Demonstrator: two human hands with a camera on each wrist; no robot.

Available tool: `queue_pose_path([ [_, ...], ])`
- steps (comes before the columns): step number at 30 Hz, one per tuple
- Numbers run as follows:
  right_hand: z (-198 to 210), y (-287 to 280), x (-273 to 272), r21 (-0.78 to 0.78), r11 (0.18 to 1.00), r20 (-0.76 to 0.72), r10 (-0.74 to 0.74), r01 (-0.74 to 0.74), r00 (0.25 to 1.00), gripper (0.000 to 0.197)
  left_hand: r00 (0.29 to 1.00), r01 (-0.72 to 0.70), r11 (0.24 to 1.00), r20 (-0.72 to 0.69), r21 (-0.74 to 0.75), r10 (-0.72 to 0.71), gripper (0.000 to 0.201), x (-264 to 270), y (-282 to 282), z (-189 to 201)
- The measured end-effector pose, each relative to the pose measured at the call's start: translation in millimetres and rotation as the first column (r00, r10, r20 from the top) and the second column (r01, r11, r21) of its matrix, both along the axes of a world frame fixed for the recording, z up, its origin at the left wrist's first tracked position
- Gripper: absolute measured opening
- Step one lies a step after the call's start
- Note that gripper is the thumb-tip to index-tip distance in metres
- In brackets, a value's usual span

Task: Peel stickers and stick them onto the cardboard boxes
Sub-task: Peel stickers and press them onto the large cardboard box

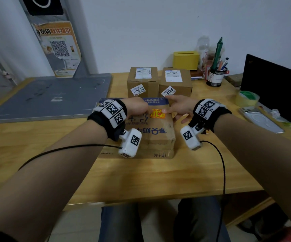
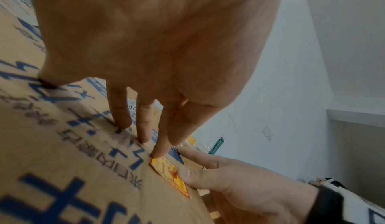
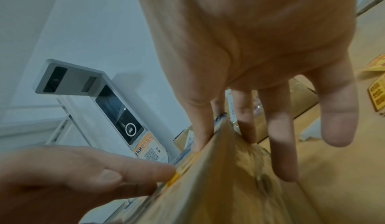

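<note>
A cardboard box with blue print lies on the wooden table in front of me. A yellow and red sticker lies flat on its top. My left hand rests straight fingers on the box top, and its index fingertip touches the sticker's left corner. My right hand presses its thumb on the sticker's right edge. Its index finger lies along the box's far corner and the other fingers hang spread beside the box's right side. Two smaller cardboard boxes with white labels stand behind.
A grey scanner stand with a flat base fills the table's left. At the back right are a yellow tissue box and a pen cup. A tape roll, a phone and a dark screen sit to the right.
</note>
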State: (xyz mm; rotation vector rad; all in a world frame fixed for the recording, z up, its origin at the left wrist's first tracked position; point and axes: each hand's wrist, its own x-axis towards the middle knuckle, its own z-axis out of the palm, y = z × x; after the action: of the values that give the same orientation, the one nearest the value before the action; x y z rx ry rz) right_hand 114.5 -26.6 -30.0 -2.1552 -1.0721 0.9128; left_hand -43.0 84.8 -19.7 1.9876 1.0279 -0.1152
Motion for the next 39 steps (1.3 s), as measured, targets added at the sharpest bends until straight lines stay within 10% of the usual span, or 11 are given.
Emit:
queue_pose_path([
  [13,-2.1,5.4,-1.4,-0.002,1.000,-0.003,0.009,-0.009,1.000,0.066,0.997,0.059,0.998,-0.038,-0.024,-0.060,0.047,-12.5,-3.3,7.6],
  [22,-5.3,-5.8,-0.5,-0.132,0.986,-0.066,0.099,-0.107,0.993,0.102,0.998,0.043,0.998,-0.054,0.041,-0.041,0.032,-6.8,1.9,-1.1],
  [39,0.6,8.1,-4.7,-0.071,0.995,0.044,0.068,-0.064,0.997,0.072,0.992,0.122,0.958,-0.066,0.258,-0.109,0.025,-1.4,-9.9,-2.1],
])
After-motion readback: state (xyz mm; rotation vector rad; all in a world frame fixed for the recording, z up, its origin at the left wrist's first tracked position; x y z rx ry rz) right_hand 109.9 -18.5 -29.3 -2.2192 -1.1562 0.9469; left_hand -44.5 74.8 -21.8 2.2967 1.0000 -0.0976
